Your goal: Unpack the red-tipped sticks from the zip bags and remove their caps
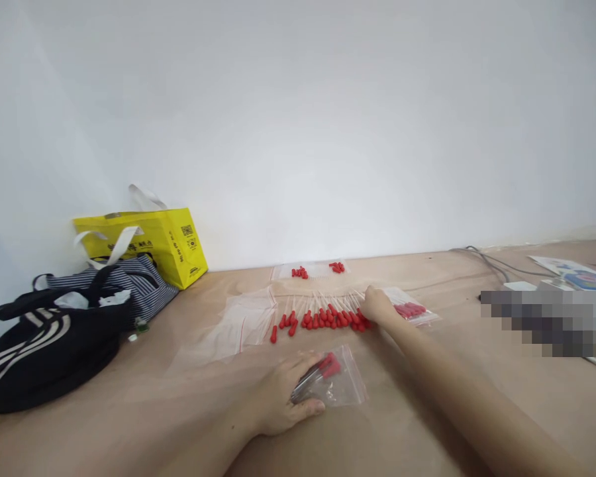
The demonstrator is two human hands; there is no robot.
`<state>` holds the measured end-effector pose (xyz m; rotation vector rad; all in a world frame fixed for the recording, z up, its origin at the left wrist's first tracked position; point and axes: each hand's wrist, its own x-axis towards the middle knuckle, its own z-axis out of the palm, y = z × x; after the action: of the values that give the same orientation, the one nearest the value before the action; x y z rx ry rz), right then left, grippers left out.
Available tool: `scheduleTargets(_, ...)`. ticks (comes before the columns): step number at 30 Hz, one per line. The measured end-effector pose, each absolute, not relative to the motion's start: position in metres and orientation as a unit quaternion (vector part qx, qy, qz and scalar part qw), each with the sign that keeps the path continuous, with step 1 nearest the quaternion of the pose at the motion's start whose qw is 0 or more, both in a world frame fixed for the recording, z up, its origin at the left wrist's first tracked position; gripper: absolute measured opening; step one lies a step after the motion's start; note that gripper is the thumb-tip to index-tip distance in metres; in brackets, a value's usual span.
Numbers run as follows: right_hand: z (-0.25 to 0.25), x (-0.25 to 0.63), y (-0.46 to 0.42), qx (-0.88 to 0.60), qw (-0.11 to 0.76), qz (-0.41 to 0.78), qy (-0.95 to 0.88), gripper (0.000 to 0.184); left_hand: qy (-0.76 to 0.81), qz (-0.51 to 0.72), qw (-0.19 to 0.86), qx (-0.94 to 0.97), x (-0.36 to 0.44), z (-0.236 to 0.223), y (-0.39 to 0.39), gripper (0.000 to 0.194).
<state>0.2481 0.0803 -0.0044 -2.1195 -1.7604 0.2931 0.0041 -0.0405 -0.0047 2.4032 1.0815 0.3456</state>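
Observation:
A row of droppers with red rubber bulbs (322, 318) and thin pale tubes lies across the middle of the table. At the row's right end is my right hand (377, 305), its fingers closed and pointing down among the tubes; what they hold is hidden. Nearer to me, my left hand (283, 394) curls its thumb and fingers around a clear zip bag (346, 384). Inside that bag are a few red-bulbed droppers (328, 366). Just right of my right hand lies another zip bag with pinkish-red bulbs (410, 309).
Flat clear bags (228, 324) lie left of the row. Against the wall is a bag with small red bulbs (300, 272). A yellow bag (179, 245), a striped bag (149, 291) and a black bag (49, 358) stand at left. Cables (496, 262) and printed sheets (576, 273) lie at right.

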Motion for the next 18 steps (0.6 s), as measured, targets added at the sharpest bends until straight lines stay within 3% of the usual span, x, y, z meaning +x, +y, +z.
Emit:
scheduleTargets(12,0.013,0.265,0.048,-0.732,0.183,0.062,-0.653,0.025,0.396,0.121,0.243,0.877,0.001,-0.009,-0.039,0.065)
scheduleTargets(15,0.012,0.268,0.024,-0.662,0.227,0.084,-0.709,0.019,0.409,0.122,0.235,0.873,0.003,-0.006,-0.041,0.065)
scheduleTargets(18,-0.001,0.261,-0.004,-0.504,0.320,0.211,-0.774,0.013,0.403,0.139,0.226,0.876,0.006,-0.003,-0.043,0.064)
